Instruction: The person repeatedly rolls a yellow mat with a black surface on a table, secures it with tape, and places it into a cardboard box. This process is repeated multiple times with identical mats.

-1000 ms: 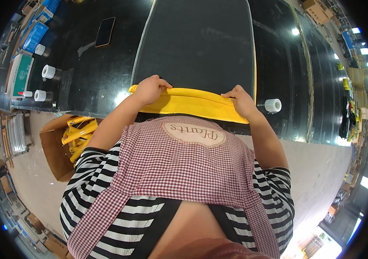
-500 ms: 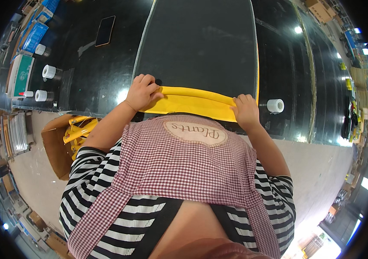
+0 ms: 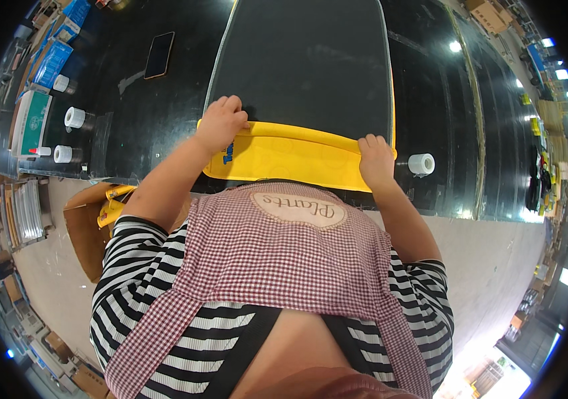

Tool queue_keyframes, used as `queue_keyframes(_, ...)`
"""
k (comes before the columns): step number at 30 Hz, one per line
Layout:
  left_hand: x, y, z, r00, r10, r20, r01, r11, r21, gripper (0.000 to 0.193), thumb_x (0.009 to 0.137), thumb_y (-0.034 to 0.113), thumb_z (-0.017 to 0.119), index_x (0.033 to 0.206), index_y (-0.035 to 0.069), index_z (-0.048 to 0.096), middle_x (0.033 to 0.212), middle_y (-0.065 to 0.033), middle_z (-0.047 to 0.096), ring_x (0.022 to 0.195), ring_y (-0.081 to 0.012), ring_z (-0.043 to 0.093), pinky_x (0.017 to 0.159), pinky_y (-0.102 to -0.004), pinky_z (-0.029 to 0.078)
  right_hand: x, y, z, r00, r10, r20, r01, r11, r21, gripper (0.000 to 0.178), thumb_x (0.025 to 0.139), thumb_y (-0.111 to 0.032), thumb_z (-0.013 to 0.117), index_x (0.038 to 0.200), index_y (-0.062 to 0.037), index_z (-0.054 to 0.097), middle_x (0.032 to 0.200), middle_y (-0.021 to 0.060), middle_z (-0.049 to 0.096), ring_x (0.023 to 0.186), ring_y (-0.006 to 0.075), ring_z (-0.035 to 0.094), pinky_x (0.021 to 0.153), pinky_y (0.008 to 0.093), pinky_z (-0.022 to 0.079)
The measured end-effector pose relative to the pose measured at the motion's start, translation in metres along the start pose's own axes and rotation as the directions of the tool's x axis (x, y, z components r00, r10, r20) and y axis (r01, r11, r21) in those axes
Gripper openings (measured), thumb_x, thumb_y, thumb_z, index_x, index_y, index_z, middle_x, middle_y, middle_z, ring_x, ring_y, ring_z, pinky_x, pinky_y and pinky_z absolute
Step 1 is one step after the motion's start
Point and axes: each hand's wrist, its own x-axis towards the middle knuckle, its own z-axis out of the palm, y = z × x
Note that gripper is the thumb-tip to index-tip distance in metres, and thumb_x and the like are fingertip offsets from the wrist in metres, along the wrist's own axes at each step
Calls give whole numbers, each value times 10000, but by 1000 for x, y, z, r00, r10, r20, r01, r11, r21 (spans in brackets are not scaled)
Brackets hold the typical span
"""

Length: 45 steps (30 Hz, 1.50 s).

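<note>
A long sheet, dark grey on its upper side, lies lengthwise on the black table before me. Its near end is turned over into a yellow roll, with a bit of blue print at the left. At the roll's left end, my left hand has its fingers curled over the far edge. My right hand grips the other end in the same way, fingers bent and pressed on it. Both thumbs are mostly hidden. The front of the roll lies close against my apron.
A phone lies on the table at the far left. White tape rolls stand at the left and beside my right hand. A green-and-white box sits near the left edge. Below, a cardboard box holds yellow rolls.
Both hands have moved a little away from me, turning the sheet's near end farther over. More yellow now shows, and the blue print has come into sight beside my left wrist.
</note>
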Motion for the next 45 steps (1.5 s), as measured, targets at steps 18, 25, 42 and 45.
queue_keyframes(18, 139, -7, 6, 884, -439, 159, 441, 897, 24, 828, 1008, 693, 459, 1672, 248, 238, 1752, -158, 81, 1615, -384, 54, 1254, -655, 53, 146, 32, 22, 948, 105, -299, -105, 994, 17, 593, 983, -391, 656, 1508, -154, 515, 1579, 189, 420, 1496, 366, 354, 1219, 524, 288)
queue_keyframes(25, 175, -18, 3, 838, -497, 223, 513, 858, -17, 723, 1018, 577, 566, 1624, 229, 380, 1741, -127, 179, 1616, -345, 98, 1263, -629, 129, 122, -2, 5, 968, 221, 118, -224, 974, 14, 483, 1010, -292, 620, 1456, -116, 561, 1503, 124, 530, 1436, 327, 447, 1212, 439, 327)
queue_keyframes(42, 161, -20, 9, 978, -191, 79, 191, 982, -3, 508, 984, 304, 702, 1445, 144, 561, 1313, -112, 566, 1292, -318, 476, 1146, -483, 330, 182, 24, -7, 987, 151, 49, -157, 973, 170, 548, 975, -409, 686, 1425, -110, 591, 1422, 128, 558, 1353, 308, 478, 1183, 447, 331)
queue_keyframes(45, 148, -13, -1, 977, -166, 132, 168, 986, -7, 423, 988, 310, 695, 1363, 132, 617, 1267, -109, 582, 1240, -315, 499, 1091, -483, 361, 163, 19, -10, 995, 97, 30, -100, 981, 163, 461, 984, -370, 679, 1354, -99, 632, 1325, 120, 614, 1279, 303, 523, 1118, 443, 393)
